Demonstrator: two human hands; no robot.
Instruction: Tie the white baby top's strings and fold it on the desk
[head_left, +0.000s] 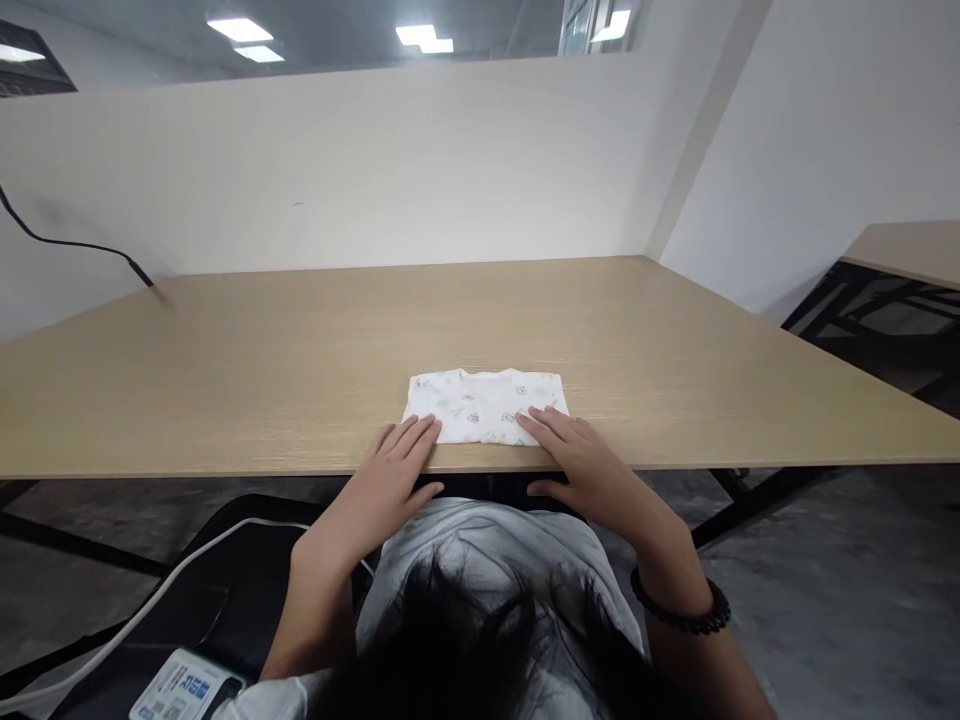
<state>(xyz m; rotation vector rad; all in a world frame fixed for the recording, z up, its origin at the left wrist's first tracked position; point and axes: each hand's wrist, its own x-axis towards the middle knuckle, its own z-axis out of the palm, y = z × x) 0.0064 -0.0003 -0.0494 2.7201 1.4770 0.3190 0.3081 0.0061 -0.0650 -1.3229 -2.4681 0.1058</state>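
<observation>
A small white baby shirt [487, 405] with a scattered print lies folded flat at the table's near edge, its neckline toward the far side. My left hand [394, 470] rests with flat, outstretched fingers on the shirt's lower left corner. On the lower right part lie the spread fingers of my right hand [577, 460]. Both thumbs hang below the table edge, apart from the cloth. Neither hand grips the fabric.
The light wooden table [300, 340] meets a white wall [420, 170] at the back. A black cable [82, 245] reaches its left far corner. Beside me a black chair [225, 560] carries a white labelled device [184, 690] and a white cord [187, 560]. Another table [911, 250] stands right.
</observation>
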